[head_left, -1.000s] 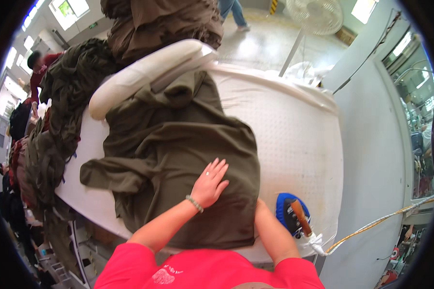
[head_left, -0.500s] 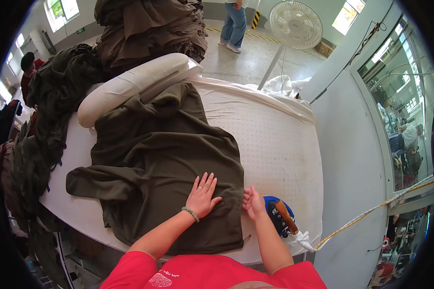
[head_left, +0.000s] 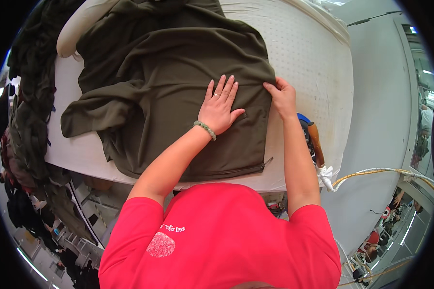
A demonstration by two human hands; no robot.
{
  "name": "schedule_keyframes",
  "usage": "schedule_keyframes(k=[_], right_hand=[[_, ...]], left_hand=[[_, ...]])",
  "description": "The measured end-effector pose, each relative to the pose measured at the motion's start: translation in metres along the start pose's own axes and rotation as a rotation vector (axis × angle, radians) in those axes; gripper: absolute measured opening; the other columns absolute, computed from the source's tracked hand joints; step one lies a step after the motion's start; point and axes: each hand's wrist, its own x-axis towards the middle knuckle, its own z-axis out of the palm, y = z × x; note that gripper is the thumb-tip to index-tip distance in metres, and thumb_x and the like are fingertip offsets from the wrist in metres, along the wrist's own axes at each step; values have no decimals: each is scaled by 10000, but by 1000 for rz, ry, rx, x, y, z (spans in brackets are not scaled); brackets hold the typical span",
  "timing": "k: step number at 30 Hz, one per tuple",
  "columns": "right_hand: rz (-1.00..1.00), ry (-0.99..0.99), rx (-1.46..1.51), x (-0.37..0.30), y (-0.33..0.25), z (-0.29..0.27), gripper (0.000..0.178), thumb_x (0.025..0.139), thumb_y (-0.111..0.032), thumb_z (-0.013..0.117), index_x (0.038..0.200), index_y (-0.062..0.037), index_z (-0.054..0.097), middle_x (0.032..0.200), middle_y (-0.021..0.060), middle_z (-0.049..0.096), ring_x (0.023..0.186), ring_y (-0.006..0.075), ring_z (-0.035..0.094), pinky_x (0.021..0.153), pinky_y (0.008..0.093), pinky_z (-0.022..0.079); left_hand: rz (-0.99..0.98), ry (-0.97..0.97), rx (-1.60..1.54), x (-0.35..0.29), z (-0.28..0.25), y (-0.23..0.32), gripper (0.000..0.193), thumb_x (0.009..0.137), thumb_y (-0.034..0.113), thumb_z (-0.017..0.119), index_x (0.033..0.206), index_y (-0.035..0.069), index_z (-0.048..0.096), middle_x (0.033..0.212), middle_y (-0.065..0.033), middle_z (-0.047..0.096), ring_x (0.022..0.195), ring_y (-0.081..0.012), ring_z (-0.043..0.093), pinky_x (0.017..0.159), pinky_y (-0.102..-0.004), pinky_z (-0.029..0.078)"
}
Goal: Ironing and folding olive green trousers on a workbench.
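On the padded white ironing table, olive garment is lying spread flat. Left hand pressing it open-palmed; right hand pinching its right edge. Smoothing step; iron sitting just beside.

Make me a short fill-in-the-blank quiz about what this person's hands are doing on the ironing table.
1. The left hand lies flat on the dark ____ garment.
2. The right hand pinches the garment's ____ edge.
3. On the left wrist sits a beaded ____.
4. The iron rests beside the ____ forearm.

Missing words: olive; right; bracelet; right
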Motion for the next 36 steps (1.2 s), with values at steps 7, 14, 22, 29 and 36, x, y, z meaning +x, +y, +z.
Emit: schedule_keyframes(k=[7, 14, 22, 29, 36], right_hand=[[-101, 315, -682, -28, -10, 9, 433, 902, -68, 705, 1318, 2, 608, 1256, 134, 683, 1100, 229, 658, 962, 340, 511], [-802, -67, -1127, -60, -18, 75, 543, 900, -155, 728, 1413, -110, 554, 1415, 150, 558, 1296, 340, 520, 1110, 445, 397], [-859, -8, -1021, -34, -19, 60, 372, 917, -247, 685, 1249, -82, 645, 1156, 96, 682, 1063, 306, 652, 909, 410, 531], [-720, -276, -1321, -9, -11, 143, 131, 889, -149, 675, 859, -96, 559, 694, 53, 650, 590, 274, 659, 513, 399, 520], [-764, -60, -1249, -14, -8, 146, 152, 876, -122, 675, 864, -105, 524, 636, 52, 613, 578, 268, 650, 523, 400, 521]], left_hand=[[80, -76, -31, -27, -23, -32, 737, 955, 505, 580, 1517, 54, 426, 1620, -119, 353, 1510, -317, 293, 1235, -524, 176], [-111, 74, 160, -97, -86, -158, 593, 935, 274, 667, 1466, 73, 495, 1540, -148, 459, 1439, -330, 409, 1168, -443, 361], [-16, 167, 255, -61, -96, -160, 216, 881, 145, 652, 1084, 76, 680, 1106, -84, 682, 964, -247, 693, 810, -357, 578], [114, -55, 468, -40, -90, -180, 91, 824, 87, 635, 804, 111, 550, 808, -34, 548, 709, -174, 658, 561, -307, 540], [48, 222, 549, -54, -77, -171, 103, 823, 83, 642, 825, 123, 546, 811, -23, 540, 728, -153, 662, 567, -289, 537]])
